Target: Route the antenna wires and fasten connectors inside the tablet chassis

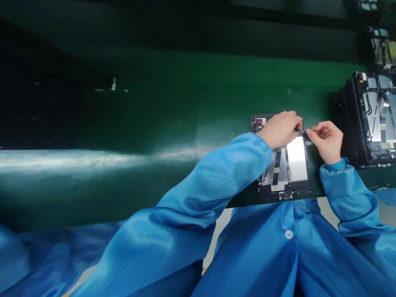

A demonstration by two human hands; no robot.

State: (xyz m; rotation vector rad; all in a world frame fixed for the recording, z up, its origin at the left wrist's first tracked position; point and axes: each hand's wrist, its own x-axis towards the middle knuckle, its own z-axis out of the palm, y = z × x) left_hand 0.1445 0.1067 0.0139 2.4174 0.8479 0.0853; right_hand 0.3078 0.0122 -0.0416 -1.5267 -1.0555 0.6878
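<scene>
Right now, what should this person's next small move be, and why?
Perhaps ease the right hand slightly inward over the opened device. That hand's fingers curl just beside the device's upper right edge, while the left hand covers part of its top end. Anything pinched is unclear.

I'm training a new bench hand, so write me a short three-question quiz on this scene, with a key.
1. True or false: the left hand is over the upper part of the opened device.
2. At which wrist does a blue band show?
A) left
B) right
C) neither
3. What stands on the green bench to the right of the right hand?

Key:
1. True.
2. B: it shows between the right hand and its blue sleeve.
3. A dark stack, with another opened device on top.
</scene>
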